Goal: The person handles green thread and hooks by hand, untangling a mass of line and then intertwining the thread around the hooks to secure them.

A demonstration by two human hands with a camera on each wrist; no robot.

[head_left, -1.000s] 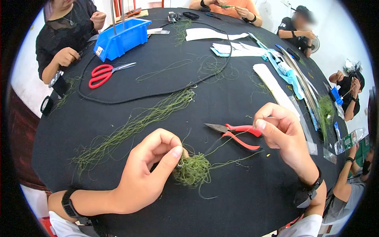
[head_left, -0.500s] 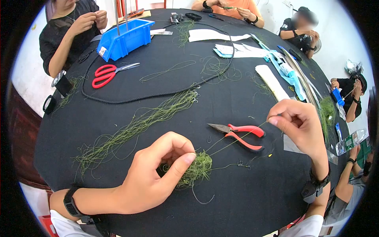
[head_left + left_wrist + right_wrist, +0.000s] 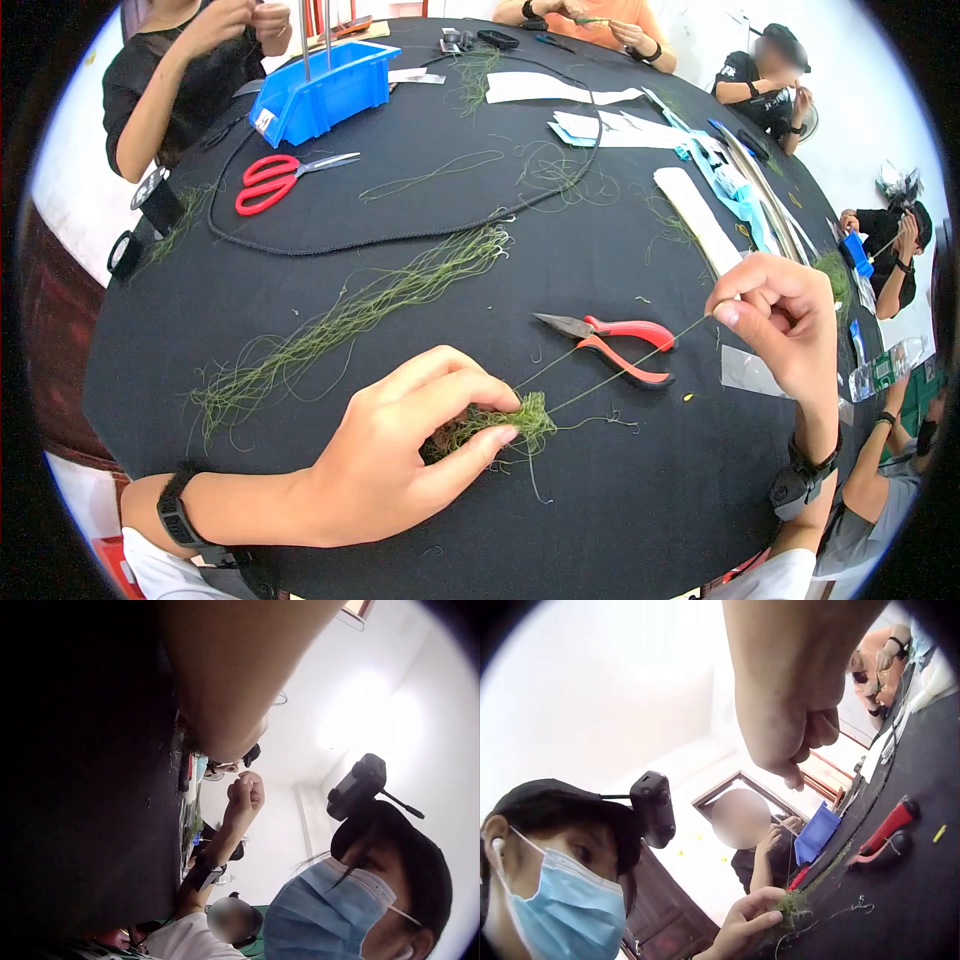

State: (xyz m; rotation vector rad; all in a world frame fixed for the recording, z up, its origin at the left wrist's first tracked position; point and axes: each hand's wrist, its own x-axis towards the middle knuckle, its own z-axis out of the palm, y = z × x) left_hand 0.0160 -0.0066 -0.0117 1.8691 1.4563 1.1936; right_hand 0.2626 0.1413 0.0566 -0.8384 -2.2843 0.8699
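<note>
My left hand (image 3: 405,450) grips a tangled bundle of green thread (image 3: 537,414) low over the black table, thumb and fingers closed around it. Part of the bundle is hidden under the fingers. Up and to the right, my right hand (image 3: 785,320) pinches a single green strand (image 3: 618,376) between thumb and index finger. That strand runs straight back to the bundle, crossing over the red-handled pliers (image 3: 622,348). In the right wrist view the green bundle (image 3: 793,906) shows at the left fingertips. Loose thread ends hang from it toward the table.
A long hank of green threads (image 3: 340,320) lies left of the pliers. Behind it are a black cord (image 3: 360,248), red scissors (image 3: 270,183) and a blue bin (image 3: 325,100). White strips (image 3: 695,215) lie at the right. Other people sit around the table.
My right hand has moved to the right, and the strand it pinches now runs straight. My left hand has shifted slightly right, its fingers reaching further over the bundle.
</note>
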